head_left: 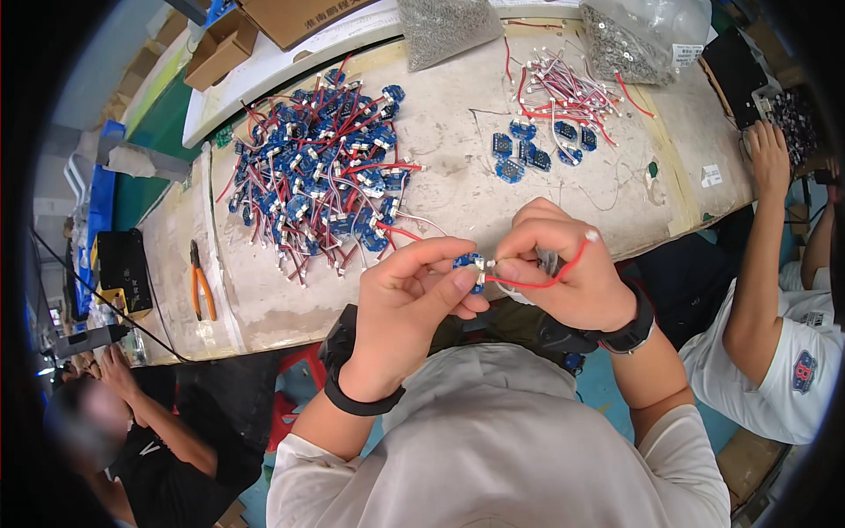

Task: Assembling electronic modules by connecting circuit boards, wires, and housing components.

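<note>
Just past the table's near edge, my left hand pinches a small blue circuit board with white sockets between thumb and fingers. My right hand is closed on a red and white wire lead, its white plug close to the board's socket. Whether the plug is seated in the socket I cannot tell. The lead loops over the right hand, with a white end near the knuckles. Beyond my left hand lies a large heap of blue boards with leads. Several bare blue boards lie beyond my right hand.
Loose red and white leads lie behind the bare boards. Clear bags of small metal parts stand at the back. Orange-handled pliers rest on the left side of the table. Co-workers sit at both sides, one person's arm at the right.
</note>
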Demonstrator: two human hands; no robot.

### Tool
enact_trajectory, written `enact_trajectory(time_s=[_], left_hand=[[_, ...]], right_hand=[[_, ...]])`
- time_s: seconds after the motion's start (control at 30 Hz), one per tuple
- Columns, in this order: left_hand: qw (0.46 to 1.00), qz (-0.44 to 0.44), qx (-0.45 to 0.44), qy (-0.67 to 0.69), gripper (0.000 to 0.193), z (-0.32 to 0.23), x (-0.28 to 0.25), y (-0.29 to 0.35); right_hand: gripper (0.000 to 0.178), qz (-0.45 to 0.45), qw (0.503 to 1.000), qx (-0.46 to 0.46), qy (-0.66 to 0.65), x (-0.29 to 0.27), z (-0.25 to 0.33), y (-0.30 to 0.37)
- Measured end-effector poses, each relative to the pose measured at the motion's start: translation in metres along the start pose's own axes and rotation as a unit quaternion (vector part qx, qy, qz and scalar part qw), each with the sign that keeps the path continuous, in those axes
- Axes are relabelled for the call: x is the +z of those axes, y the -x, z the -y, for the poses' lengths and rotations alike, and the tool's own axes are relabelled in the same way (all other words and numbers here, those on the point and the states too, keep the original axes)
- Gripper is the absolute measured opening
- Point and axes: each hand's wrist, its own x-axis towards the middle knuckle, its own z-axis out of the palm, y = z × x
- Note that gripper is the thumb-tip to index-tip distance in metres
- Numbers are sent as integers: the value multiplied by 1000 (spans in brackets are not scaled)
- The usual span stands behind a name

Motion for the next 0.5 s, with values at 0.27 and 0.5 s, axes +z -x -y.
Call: enact_trajectory(time_s=[0.27, 0.5], left_hand=[[991, -1, 62, -116, 21, -1, 5, 5], [971, -17, 145, -187, 15, 3, 4, 10]], right_hand=[[8, 6, 998, -3, 61, 0, 8, 1], [7, -5, 994, -22, 112, 3, 18, 8]])
